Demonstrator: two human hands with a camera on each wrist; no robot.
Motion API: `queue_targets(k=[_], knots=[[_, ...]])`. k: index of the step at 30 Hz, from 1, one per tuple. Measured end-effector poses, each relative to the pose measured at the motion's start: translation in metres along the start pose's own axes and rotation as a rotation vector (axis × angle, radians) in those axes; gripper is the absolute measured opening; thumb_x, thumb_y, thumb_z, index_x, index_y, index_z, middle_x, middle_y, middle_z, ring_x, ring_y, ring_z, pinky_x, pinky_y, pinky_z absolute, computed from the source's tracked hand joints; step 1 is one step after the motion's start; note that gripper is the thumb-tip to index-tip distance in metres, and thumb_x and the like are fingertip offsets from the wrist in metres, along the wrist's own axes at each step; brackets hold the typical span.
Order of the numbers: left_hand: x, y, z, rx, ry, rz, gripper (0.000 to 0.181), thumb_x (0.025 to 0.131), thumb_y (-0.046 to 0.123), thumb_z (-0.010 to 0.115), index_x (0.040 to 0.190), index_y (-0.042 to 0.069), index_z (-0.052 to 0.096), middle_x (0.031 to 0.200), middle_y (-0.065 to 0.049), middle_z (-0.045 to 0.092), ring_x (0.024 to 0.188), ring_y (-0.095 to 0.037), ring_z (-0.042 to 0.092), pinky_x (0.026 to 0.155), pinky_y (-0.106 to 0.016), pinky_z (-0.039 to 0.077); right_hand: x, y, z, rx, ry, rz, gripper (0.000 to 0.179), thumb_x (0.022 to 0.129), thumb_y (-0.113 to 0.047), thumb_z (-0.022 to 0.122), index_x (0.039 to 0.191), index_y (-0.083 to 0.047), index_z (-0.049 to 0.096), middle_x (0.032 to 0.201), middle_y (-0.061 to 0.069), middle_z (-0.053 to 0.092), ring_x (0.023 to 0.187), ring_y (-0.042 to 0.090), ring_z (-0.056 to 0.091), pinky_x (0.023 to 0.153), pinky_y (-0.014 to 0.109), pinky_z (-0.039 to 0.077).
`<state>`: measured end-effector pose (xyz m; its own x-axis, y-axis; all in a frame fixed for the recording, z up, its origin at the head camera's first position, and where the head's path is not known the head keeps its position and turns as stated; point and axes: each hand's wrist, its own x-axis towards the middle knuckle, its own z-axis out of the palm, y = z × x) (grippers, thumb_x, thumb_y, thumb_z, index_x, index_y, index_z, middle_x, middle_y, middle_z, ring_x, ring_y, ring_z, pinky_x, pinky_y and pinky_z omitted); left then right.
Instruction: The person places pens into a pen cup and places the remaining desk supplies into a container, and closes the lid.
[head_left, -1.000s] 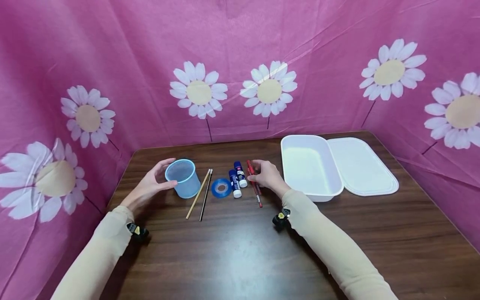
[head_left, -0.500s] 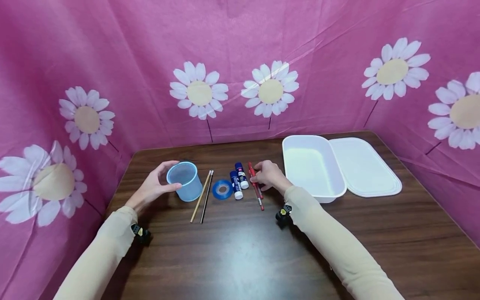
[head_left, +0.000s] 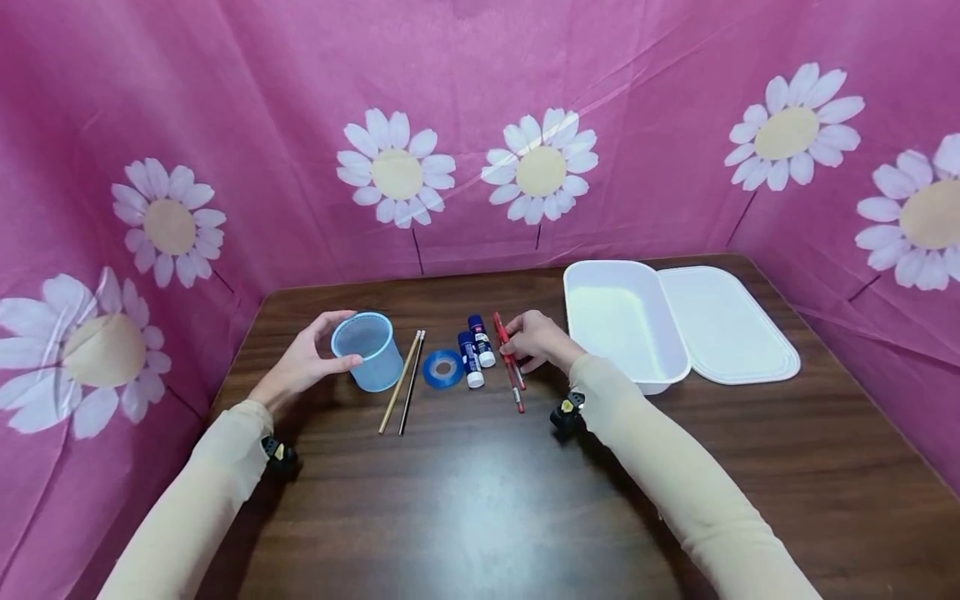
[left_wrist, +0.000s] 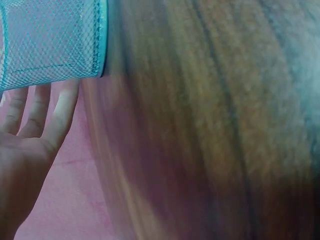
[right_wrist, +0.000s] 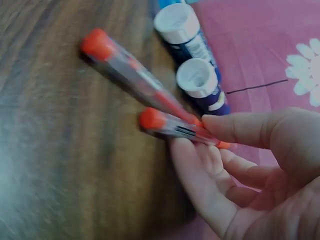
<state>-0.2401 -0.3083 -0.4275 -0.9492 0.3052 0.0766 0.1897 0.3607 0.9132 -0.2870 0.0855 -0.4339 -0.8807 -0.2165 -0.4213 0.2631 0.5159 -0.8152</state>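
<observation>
My left hand [head_left: 303, 364] holds the light-blue mesh pen cup [head_left: 378, 367], thumb at the front and fingers at the back. In the left wrist view the mesh cup [left_wrist: 50, 40] fills the upper left, partly hiding the fingers. My right hand [head_left: 538, 340] is at two red pens [head_left: 517, 396] lying close together. Seen from the right wrist, thumb and fingers pinch the shorter-looking red pen [right_wrist: 172, 126]; the other red pen [right_wrist: 130, 72] lies alongside, its far end near the thumb tip. Two blue glue sticks [head_left: 470, 360] lie just left of the pens.
Between cup and glue sticks lie two pencils [head_left: 400, 383] and a roll of blue tape [head_left: 443, 369]. A white plastic box [head_left: 663, 379] stands right of my right hand, its lid [head_left: 738, 329] flat beside it. A pink flowered cloth [head_left: 465, 67] hangs behind the table.
The head view shifts slightly. Both hands stay at the same things, and the objects on the table keep their places.
</observation>
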Motion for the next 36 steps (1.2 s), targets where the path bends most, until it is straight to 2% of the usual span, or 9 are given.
queue_targets(k=[7, 11, 16, 21, 25, 30, 36], knots=[[0.001, 0.003, -0.003, 0.054, -0.011, 0.009, 0.074, 0.087, 0.009, 0.081, 0.15, 0.006, 0.041, 0.14, -0.018, 0.052, 0.124, -0.024, 0.049, 0.094, -0.022, 0.046, -0.006, -0.017, -0.01, 0.034, -0.078, -0.015, 0.035, 0.092, 0.001, 0.068, 0.125, 0.003, 0.056, 0.097, 0.017, 0.07, 0.075, 0.021, 0.068, 0.065, 0.041, 0.062], [0.001, 0.004, -0.004, 0.059, -0.006, 0.023, 0.074, 0.087, 0.01, 0.081, 0.149, 0.005, 0.042, 0.139, -0.019, 0.053, 0.123, -0.024, 0.049, 0.091, -0.022, 0.048, -0.014, -0.029, -0.012, 0.073, -0.14, -0.051, 0.047, 0.093, 0.002, 0.067, 0.136, 0.003, 0.048, 0.104, 0.019, 0.067, 0.076, 0.024, 0.067, 0.068, 0.043, 0.062], [-0.002, 0.005, -0.004, 0.08, -0.005, 0.023, 0.074, 0.088, 0.013, 0.081, 0.149, 0.004, 0.042, 0.139, -0.019, 0.053, 0.123, -0.027, 0.049, 0.088, -0.02, 0.048, -0.024, -0.041, -0.013, 0.103, -0.242, -0.098, 0.075, 0.092, 0.005, 0.066, 0.155, -0.01, 0.03, 0.116, 0.022, 0.06, 0.081, 0.028, 0.066, 0.071, 0.047, 0.061], [-0.002, 0.003, -0.003, 0.093, -0.006, 0.01, 0.074, 0.087, 0.015, 0.082, 0.149, 0.007, 0.043, 0.139, -0.016, 0.053, 0.125, -0.028, 0.048, 0.09, -0.021, 0.046, -0.028, -0.055, -0.014, 0.141, -0.325, -0.137, 0.089, 0.09, 0.01, 0.064, 0.16, -0.023, 0.019, 0.125, 0.027, 0.054, 0.085, 0.03, 0.066, 0.073, 0.05, 0.061], [-0.003, 0.004, -0.003, 0.088, -0.005, 0.007, 0.074, 0.087, 0.016, 0.083, 0.149, 0.007, 0.043, 0.139, -0.016, 0.054, 0.126, -0.028, 0.048, 0.096, -0.026, 0.043, -0.028, -0.072, -0.01, 0.152, -0.361, -0.166, 0.084, 0.092, 0.008, 0.066, 0.157, -0.023, 0.023, 0.128, 0.029, 0.055, 0.087, 0.034, 0.069, 0.079, 0.054, 0.059], [-0.005, 0.004, 0.0, 0.092, -0.016, 0.006, 0.075, 0.086, 0.016, 0.083, 0.149, 0.007, 0.043, 0.138, -0.015, 0.055, 0.126, -0.028, 0.049, 0.101, -0.031, 0.039, -0.03, -0.092, -0.004, 0.144, -0.368, -0.197, 0.062, 0.098, -0.001, 0.064, 0.15, -0.018, 0.034, 0.118, 0.022, 0.065, 0.088, 0.035, 0.072, 0.083, 0.055, 0.057], [-0.005, 0.005, -0.003, 0.092, -0.011, 0.015, 0.074, 0.086, 0.016, 0.083, 0.149, 0.007, 0.044, 0.137, -0.017, 0.056, 0.124, -0.029, 0.05, 0.096, -0.025, 0.042, -0.032, -0.122, 0.008, 0.147, -0.403, -0.252, 0.05, 0.099, -0.004, 0.065, 0.142, -0.016, 0.043, 0.109, 0.025, 0.069, 0.081, 0.031, 0.072, 0.076, 0.048, 0.061]])
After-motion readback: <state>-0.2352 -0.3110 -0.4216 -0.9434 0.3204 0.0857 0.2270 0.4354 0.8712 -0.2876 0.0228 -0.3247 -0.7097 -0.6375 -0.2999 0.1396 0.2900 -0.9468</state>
